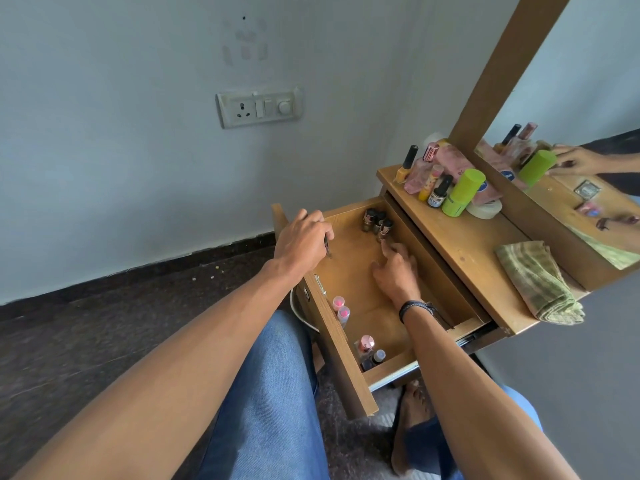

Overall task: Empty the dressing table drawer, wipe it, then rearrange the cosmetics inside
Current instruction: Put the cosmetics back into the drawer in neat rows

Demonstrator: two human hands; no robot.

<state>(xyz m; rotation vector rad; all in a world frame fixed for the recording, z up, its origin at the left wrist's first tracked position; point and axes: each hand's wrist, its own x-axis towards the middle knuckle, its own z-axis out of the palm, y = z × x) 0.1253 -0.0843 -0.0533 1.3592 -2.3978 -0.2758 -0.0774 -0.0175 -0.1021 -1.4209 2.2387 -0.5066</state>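
The wooden drawer [349,271] is pulled open below the dressing table top [460,244]. My left hand [303,239] hovers over its far left rim and grips a thin dark stick-like item. My right hand [394,271] reaches inside, fingertips touching a small dark bottle [384,229] in a group of three at the far corner. Two pink-capped tubes [341,311] stand by the drawer front, and a few small bottles [369,351] stand in the near corner. More cosmetics [440,181], among them a green cylinder [464,192], stand on the table top.
A folded green checked cloth [536,282] lies on the table top's right end. A mirror [571,140] in a wooden frame leans behind it. A wall socket plate [259,107] is on the wall. My jeans-clad knee [270,393] is below the drawer.
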